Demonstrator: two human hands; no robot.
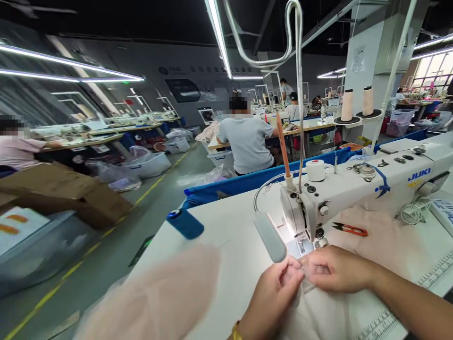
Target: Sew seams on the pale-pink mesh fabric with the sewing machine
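Pinching fabric (316,311): left hand (276,290), right hand (338,269); a floor bin (155,165) holds clear plastic (139,153).

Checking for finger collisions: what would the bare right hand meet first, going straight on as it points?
Probably the bare left hand, close ahead of the right hand at the sheer pale fabric; depth between them is unclear.

Two bare hands: one left hand (278,293) at five o'clock, one right hand (339,269) at four. One white sewing machine (354,184) at three. Two tall peach thread cones (348,106) at two. One blue cylindrical thread spool (186,224) towards eight. One pair of orange-handled, dark-bladed snips (350,230) at four.
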